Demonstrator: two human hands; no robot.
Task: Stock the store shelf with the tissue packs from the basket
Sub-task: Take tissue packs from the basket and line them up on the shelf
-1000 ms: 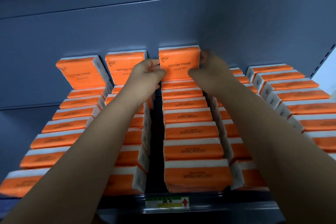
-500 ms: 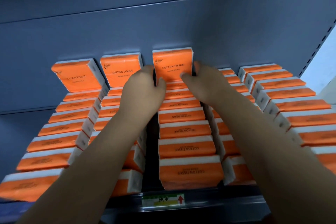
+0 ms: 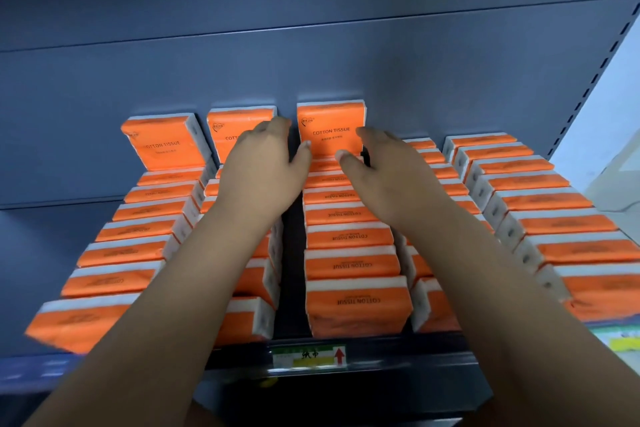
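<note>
Fingers [image 3: 273,126] of left hand [image 3: 265,166]: nearly straight, loosely together, holding nothing. Tips just left of upright pack [image 3: 330,125], in front of neighbouring pack [image 3: 239,128]. Thumb tip at upright pack's lower left corner, touching or just in front, cannot tell which.

Fingers [image 3: 375,136] of right hand [image 3: 391,173]: likewise relaxed, holding nothing, lying beside upright pack's right edge. Thumb at bottom of its orange face.

Upright pack standing against back panel [image 3: 311,62], "COTTON TISSUE" readable, at far end of middle row [image 3: 351,263]. Five rows of orange-and-white packs on shelf [image 3: 398,355], running front to back. Dark gap between second and middle rows. Label [image 3: 310,355] with red arrow on shelf's front rail.
</note>
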